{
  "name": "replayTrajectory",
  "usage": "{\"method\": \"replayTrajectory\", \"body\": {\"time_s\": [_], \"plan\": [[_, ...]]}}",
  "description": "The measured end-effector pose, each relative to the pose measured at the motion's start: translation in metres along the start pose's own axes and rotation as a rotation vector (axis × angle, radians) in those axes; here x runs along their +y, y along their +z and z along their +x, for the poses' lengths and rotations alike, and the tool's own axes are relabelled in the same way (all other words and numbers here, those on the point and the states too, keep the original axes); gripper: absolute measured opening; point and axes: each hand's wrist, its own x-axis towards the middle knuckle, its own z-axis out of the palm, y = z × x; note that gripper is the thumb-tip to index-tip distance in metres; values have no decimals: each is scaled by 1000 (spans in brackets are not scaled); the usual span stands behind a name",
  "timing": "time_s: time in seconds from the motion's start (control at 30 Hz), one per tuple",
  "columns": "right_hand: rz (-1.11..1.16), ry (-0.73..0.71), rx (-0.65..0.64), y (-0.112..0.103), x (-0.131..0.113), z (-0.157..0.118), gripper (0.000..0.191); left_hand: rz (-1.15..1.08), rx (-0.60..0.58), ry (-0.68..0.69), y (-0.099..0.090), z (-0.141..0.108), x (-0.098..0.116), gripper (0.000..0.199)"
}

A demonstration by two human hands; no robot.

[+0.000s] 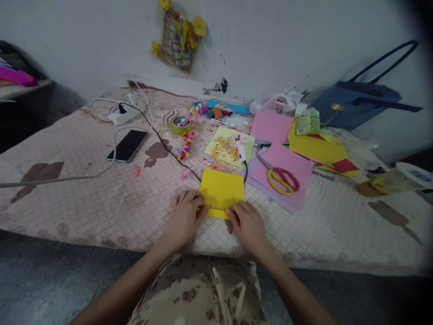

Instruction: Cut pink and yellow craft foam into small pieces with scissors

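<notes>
A yellow paper [222, 188] lies on the patterned tablecloth near the front edge, with a narrow folded strip along its near side. My left hand [188, 215] grips its lower left corner, thumb and fingers pressed together at the fold. At the lower right corner my right hand [247, 224] pinches the same fold with thumb and fingertips. Just beyond the paper are small coloured scraps [223, 166] and a white glue gun [241, 148] with a black cord. Scissors with red and yellow handles [282, 179] rest on pink paper [297, 169] to the right.
A phone [127, 146], cable and power strip [126, 114] lie at left. Green tape [180, 125] and paper-flower pieces [186, 145] sit at middle left. More coloured sheets [316, 143], a blue bag [358, 104] and a plastic container [389, 183] are at right.
</notes>
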Motion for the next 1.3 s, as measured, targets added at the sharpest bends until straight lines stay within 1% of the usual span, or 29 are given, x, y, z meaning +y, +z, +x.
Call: {"method": "replayTrajectory", "body": {"time_s": [0.2, 0.43, 0.57, 0.7, 0.83, 0.93, 1.13, 1.3], "plan": [[7, -8, 18, 2, 1, -1, 21, -18, -5, -5, 1, 3, -1, 14], [3, -7, -2, 2, 2, -1, 20, -2, -25, -23, 1, 3, 1, 12], [-39, 2, 14, 0, 5, -3, 19, 35, -7, -16, 2, 2, 3, 10], [-42, -2, 42, -1, 8, -6, 19, 51, 16, -8, 3, 1, 1, 8], [-46, 4, 44, 0, 9, -8, 20, 77, 38, -11, 1, 0, -5, 9], [-87, 38, 46, -1, 12, -10, 20, 74, 31, -7, 0, -1, -8, 10], [-88, 61, 35, -2, 21, -17, 22, 77, 17, -14, -2, 0, -7, 10], [-71, 45, 41, -3, 22, -18, 21, 72, 6, -21, -5, -1, -7, 10]]}}
